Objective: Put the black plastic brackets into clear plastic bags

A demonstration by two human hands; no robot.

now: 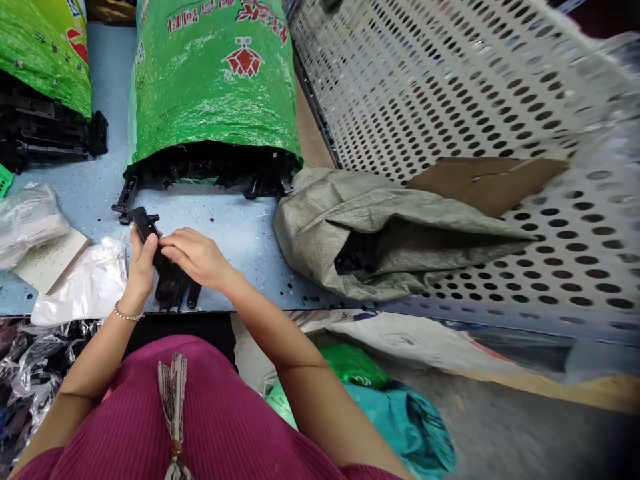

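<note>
My left hand point(142, 265) is wrapped round a black plastic part point(143, 223), holding it tilted above the blue tabletop. Close beside it, my right hand point(197, 259) has its fingers bent together near the part's lower end; whatever they pinch is hidden. More black parts point(170, 287) lie under my hands at the table's front edge. Just beyond, a green woven sack point(215, 87) lies with its mouth towards me and black parts showing inside. One black piece point(127, 198) sticks out at the sack's left corner.
A grey sack point(320, 233) with black parts inside lies to the right, against a white perforated panel point(450, 87). Clear plastic bags point(90, 280) and a small board point(53, 260) are at left. Another green sack point(45, 47) holding black parts stands at back left.
</note>
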